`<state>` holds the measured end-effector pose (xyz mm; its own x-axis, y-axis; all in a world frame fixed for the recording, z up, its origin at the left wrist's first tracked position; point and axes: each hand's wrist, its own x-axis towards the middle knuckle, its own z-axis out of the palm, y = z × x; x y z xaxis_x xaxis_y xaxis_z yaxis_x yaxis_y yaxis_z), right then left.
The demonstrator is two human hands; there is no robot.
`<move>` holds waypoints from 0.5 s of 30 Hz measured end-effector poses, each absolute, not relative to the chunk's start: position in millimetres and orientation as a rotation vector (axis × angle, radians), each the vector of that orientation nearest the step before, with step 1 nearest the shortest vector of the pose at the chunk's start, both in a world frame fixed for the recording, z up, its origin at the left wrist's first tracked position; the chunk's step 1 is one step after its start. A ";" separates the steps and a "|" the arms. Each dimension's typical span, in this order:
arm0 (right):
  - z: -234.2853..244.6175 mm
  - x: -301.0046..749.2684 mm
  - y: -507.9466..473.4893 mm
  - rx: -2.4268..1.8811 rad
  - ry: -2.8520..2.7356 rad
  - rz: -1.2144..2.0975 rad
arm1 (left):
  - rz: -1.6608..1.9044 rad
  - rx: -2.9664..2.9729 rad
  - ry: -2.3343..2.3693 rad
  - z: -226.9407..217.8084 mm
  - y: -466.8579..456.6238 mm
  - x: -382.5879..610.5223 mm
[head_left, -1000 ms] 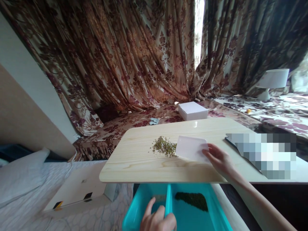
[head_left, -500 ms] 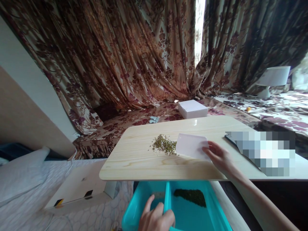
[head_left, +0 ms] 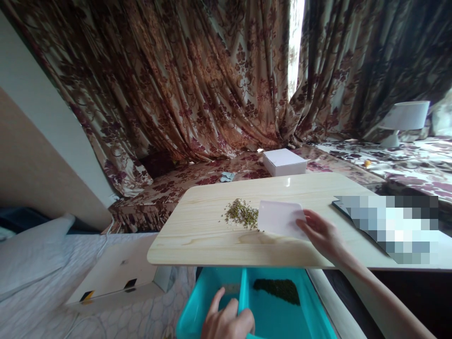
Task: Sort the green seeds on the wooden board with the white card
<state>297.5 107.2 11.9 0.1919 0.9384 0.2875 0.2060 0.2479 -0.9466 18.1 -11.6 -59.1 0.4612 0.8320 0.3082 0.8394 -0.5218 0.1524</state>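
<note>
A small heap of green-brown grains [head_left: 242,213] lies on a pale wooden board [head_left: 197,235]. My right hand [head_left: 323,235] pinches a white card [head_left: 278,218] whose left edge rests on the board beside the heap. Below the board's front edge sits a turquoise two-part tray [head_left: 310,310]; its right part holds a patch of dark green grains [head_left: 276,289]. My left hand [head_left: 228,321] grips the tray's middle divider with its fingers curled over it.
A white box [head_left: 284,162] stands behind the board on patterned cloth. Heavy floral curtains [head_left: 197,80] hang at the back. A white lamp [head_left: 402,120] is at the far right. A flat cardboard box [head_left: 113,278] lies on the bedding to the left.
The view shifted slightly. My right hand and the card have stayed beside the heap; my left hand has kept its hold on the tray divider.
</note>
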 end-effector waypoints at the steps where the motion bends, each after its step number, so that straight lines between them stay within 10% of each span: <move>1: 12.6 296.8 106.8 -1.225 -1.291 0.749 | -0.548 -2.675 -1.530 -58.6 -11.7 17.8; 15: 13.7 295.2 102.5 -1.245 -1.304 0.745 | -0.387 -2.703 -1.552 -53.5 -12.1 15.2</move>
